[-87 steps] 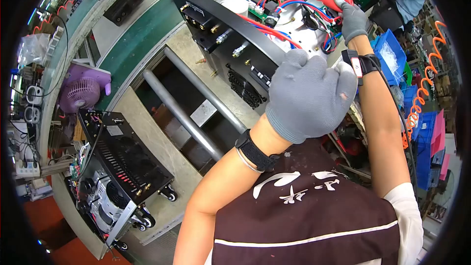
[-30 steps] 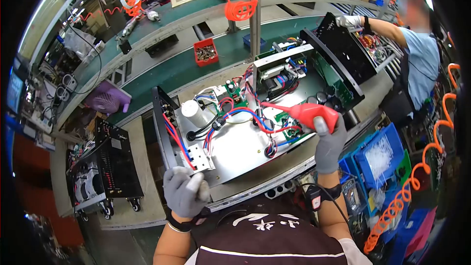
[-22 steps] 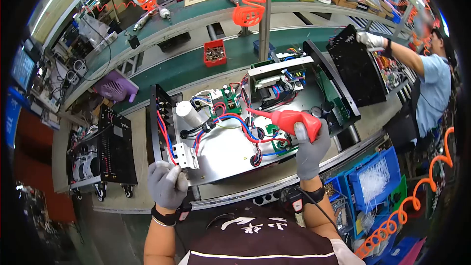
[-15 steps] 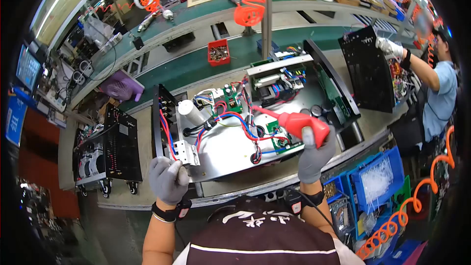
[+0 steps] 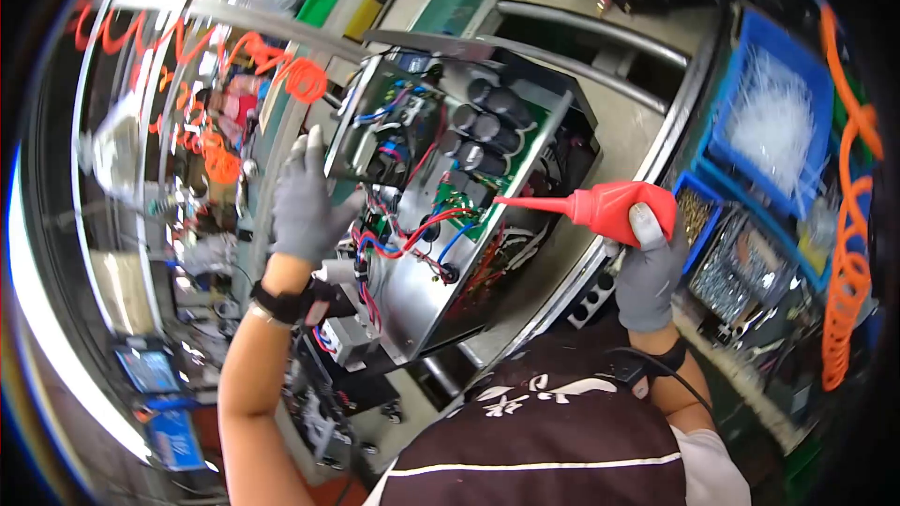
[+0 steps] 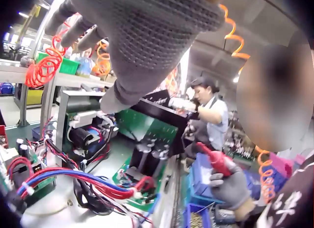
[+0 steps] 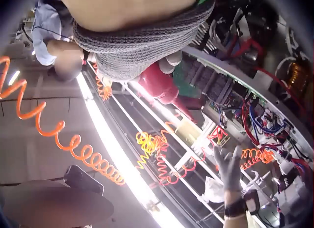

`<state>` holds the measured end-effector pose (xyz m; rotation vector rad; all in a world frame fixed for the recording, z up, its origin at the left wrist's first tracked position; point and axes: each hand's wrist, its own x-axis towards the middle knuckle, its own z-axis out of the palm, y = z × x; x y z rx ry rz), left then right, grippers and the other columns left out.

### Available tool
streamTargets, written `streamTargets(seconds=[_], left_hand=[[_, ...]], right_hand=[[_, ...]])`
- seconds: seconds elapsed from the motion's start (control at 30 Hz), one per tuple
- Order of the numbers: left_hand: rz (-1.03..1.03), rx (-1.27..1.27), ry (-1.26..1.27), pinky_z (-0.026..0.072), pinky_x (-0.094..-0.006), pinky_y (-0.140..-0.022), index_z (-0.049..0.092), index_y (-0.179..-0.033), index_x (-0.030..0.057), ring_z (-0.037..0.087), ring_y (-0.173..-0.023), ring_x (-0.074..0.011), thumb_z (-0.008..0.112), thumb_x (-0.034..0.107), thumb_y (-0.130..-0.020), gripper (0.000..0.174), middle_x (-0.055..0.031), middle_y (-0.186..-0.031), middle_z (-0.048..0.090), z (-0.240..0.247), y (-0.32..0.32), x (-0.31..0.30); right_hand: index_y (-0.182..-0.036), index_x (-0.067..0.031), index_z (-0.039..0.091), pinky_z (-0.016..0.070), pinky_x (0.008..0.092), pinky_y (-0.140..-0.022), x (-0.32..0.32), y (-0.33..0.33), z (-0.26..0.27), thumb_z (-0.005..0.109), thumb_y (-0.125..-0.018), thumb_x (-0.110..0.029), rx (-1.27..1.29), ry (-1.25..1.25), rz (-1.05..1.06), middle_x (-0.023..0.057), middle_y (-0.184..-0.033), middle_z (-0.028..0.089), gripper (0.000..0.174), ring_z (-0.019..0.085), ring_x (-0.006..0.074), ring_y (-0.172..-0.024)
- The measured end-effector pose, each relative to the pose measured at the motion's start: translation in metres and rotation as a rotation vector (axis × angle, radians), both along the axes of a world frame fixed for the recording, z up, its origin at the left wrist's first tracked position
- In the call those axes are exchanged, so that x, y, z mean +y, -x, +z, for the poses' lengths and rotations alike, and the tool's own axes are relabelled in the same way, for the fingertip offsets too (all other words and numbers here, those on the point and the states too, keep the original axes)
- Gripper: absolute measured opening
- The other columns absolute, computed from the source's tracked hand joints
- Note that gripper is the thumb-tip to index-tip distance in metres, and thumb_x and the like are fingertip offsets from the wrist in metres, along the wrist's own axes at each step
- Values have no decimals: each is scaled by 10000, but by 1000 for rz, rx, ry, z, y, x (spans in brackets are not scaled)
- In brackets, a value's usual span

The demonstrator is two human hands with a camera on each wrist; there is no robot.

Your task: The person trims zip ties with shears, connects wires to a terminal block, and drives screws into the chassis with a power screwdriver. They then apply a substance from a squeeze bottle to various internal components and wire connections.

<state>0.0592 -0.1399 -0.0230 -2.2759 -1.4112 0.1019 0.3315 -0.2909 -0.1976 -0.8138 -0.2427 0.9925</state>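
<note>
In a grey glove, my right hand [image 5: 649,272] grips a red squeeze bottle [image 5: 623,211], its long nozzle pointing left over the edge of an open metal chassis [image 5: 398,300]. My gloved left hand [image 5: 307,201], fingers extended, is raised at the far side of the chassis beside a framed module [image 5: 375,131], holding nothing. Red and blue wires [image 5: 412,239], a green circuit board [image 5: 455,201] and several black capacitors [image 5: 487,126] are inside. The left wrist view shows the left hand [image 6: 142,46] above these parts; the right wrist view shows the bottle [image 7: 159,83] under the right glove.
Blue bins, one with white ties [image 5: 769,122], one with small screws [image 5: 692,215], stand at the right near an orange coiled hose [image 5: 848,272]. A metal rail [image 5: 675,122] runs beside the chassis. Another person [image 6: 216,115] works beyond it.
My left hand has left the white block at the near left corner and moved up to the far side, its fingers straightening. My right hand still grips the bottle. The head view has turned.
</note>
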Motion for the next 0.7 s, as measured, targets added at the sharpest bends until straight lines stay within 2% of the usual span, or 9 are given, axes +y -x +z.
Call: streamTargets(seconds=[0.07,0.2,0.43,0.53,0.57,0.7], left_hand=[[101,120,71,384,-468,-997,158,-1455,73,443,-1198,-409,744,302,-651,1021,-269,-1367,369,-22,-16,24],[126,73,40,416,-503,-962,83,-1460,86,407,-1197,-458,764,287,-576,1133,-288,-1337,346,-46,-24,35],[118,125,-137,413,-517,-935,134,-1454,102,418,-1181,-432,800,377,-578,1134,-253,-1334,353,-69,-29,32],[160,167,-271,406,-516,-922,148,-1456,106,430,-1156,-409,803,378,-581,1127,-233,-1321,371,-79,-27,32],[137,155,-285,402,-517,-919,148,-1459,108,428,-1151,-401,804,373,-582,1127,-228,-1314,377,-79,-27,32],[145,125,-279,395,-519,-910,145,-1464,105,417,-1143,-400,803,359,-586,1127,-228,-1298,383,-82,-28,32]], right_hand=[[-940,0,573,388,223,-483,-19,-9,-11,617,-830,-198,55,102,-36,53,-744,585,231,518,98,-545],[-927,-8,566,387,215,-484,-44,-25,-34,635,-822,-196,91,172,-115,41,-741,580,226,513,85,-534],[-923,-12,559,398,219,-497,-40,-25,-50,633,-819,-189,84,145,-98,36,-748,565,218,518,82,-557],[-894,-22,563,385,215,-533,-31,-24,-40,626,-815,-188,20,163,-51,14,-752,531,195,474,66,-591],[-889,-24,564,376,210,-537,-27,-20,-52,630,-810,-196,-118,182,-89,3,-754,515,200,460,63,-602],[-892,-23,563,381,211,-571,-20,-18,-44,633,-805,-199,-10,196,34,2,-765,512,209,470,68,-643]])
